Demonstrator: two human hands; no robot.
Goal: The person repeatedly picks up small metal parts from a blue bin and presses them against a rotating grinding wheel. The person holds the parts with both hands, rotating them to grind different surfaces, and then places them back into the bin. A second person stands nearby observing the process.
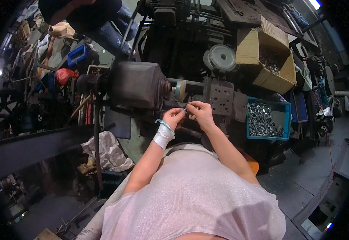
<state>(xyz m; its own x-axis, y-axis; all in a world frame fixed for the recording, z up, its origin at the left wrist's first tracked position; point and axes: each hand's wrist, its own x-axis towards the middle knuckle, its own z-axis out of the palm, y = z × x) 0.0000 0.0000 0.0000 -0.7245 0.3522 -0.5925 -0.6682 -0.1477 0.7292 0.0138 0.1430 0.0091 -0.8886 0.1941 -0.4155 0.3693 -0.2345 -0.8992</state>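
Note:
My left hand [173,118] and my right hand [200,111] meet in front of me, just below the spindle [181,90] of a dark machine [140,85]. Both pinch a small metal part [184,109] between their fingertips. A white wrap and a thin blue band sit on my left wrist [163,134]. The part is tiny and mostly hidden by my fingers. A dark perforated block [221,97] of the machine stands just behind my right hand.
A blue crate [285,120] of small shiny metal parts sits to my right. Behind it stands an open cardboard box [249,48] with more metal parts. Another person [98,24] is at the top left. Crumpled white cloth [108,150] lies low on the left.

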